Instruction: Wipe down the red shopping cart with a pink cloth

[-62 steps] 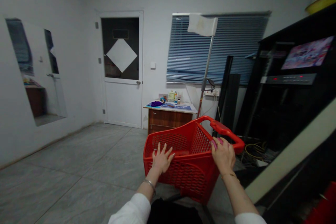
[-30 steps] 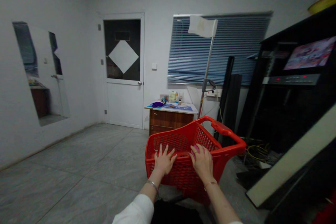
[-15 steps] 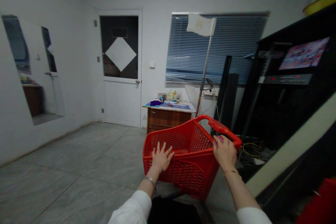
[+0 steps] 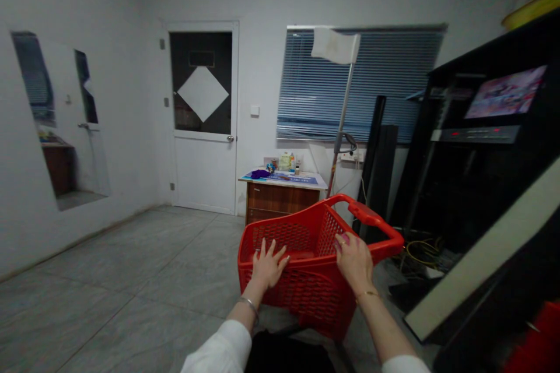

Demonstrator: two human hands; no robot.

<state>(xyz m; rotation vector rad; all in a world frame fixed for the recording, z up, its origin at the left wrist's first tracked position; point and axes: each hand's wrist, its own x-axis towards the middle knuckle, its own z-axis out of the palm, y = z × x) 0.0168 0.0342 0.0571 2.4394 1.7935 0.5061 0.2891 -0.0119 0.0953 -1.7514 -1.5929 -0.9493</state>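
Observation:
In front of me stands a red plastic shopping cart [image 4: 301, 297] with perforated sides. My left hand [image 4: 268, 268], fingers spread, is at the near rim on the cart's left part. My right hand [image 4: 355, 262] is closed over the near rim, toward the handle end. A small pink thing [image 4: 342, 239], perhaps a cloth, shows between its fingers; most of it is hidden. The cart's red handle [image 4: 371, 218] lies just beyond my right hand, and neither hand is on it.
Behind the cart are a wooden cabinet [image 4: 284, 201] with small items on top and a pole with a white flag [image 4: 335, 45]. A black rack [image 4: 476, 169] stands right, with cables [image 4: 422, 253] on the floor. A white door [image 4: 203, 172] and mirror [image 4: 70, 169] are left.
My right hand has moved left along the cart's near rim, away from the handle, with the pink thing in it. My left hand stays in about the same place.

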